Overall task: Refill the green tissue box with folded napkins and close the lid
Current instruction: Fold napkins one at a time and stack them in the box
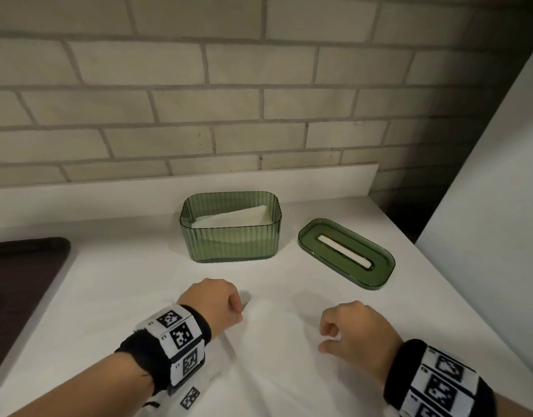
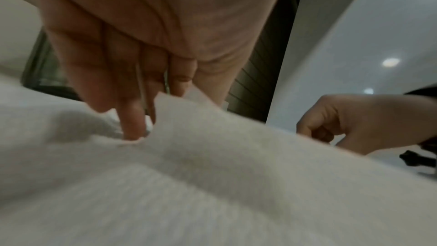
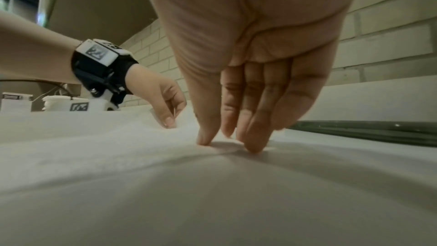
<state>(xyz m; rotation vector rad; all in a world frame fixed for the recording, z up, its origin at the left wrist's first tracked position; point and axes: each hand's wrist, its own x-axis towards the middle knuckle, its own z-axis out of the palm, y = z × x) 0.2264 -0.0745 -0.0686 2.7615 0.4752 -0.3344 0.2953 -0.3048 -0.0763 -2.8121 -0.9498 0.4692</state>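
Left hand (image 1: 212,302) down on the near-left part of a white napkin (image 1: 277,341) spread on the white surface (image 1: 118,284), fingers curled and pinching a raised corner of the sheet; from the left wrist view, that corner (image 2: 179,111) lifted between thumb and fingertips, one fingertip (image 2: 132,126) pressed down into the paper. Black wristband with black-and-white markers (image 1: 178,335) around that wrist. Dark panel (image 1: 21,284) set into the surface at far left.

Further back and about midway across, green tissue box (image 1: 230,245) standing upright and lidless, ribbed and translucent, a few folded white napkins (image 1: 229,219) lying inside, one edge tilted up toward the back right. Brick wall (image 1: 229,100) behind it.

Just right of the box and apart from it, green lid (image 1: 346,252) lying flat on the surface, its long slot facing up and running diagonally.

Right hand (image 1: 354,326) at the near-right part of the same napkin, fingers curled downward; from the right wrist view, thumb and fingertips (image 3: 254,143) nipping a small crease of paper against the surface. Marker wristband (image 1: 439,383) on that wrist too. White vertical panel (image 1: 484,191) along the right edge.
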